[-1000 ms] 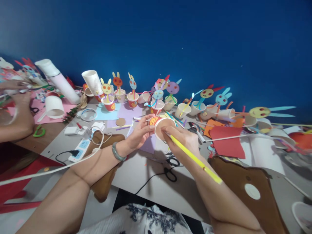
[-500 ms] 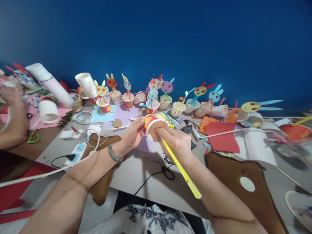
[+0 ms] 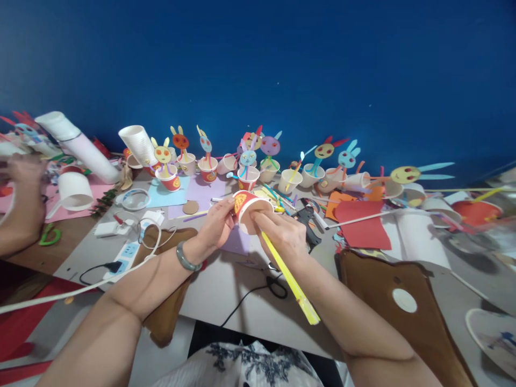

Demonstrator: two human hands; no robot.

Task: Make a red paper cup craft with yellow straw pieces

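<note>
My left hand (image 3: 218,223) is closed around a red paper cup (image 3: 244,202), which lies tilted on its side with its open mouth toward me. A yellow folded paper strip (image 3: 291,281) runs out of the cup's mouth and down along my right forearm. The fingers of my right hand (image 3: 283,232) reach into the cup and pinch the strip; its inner end is hidden. Behind the cup stands a paper cup with a blue rabbit head (image 3: 247,157) on a stem. A black glue gun (image 3: 309,227) lies beyond my right hand.
Several rabbit-headed cups, such as one with a yellow head (image 3: 163,154), line the blue wall. A power strip (image 3: 128,253) and cables lie left. Red paper (image 3: 365,221) and a brown mat (image 3: 399,285) lie right. Another person's hand (image 3: 24,171) is at far left.
The view has shifted slightly, so most things sit a little further left. Both hands keep their hold on the cup and strip. The other person's hand at far left has moved a little.
</note>
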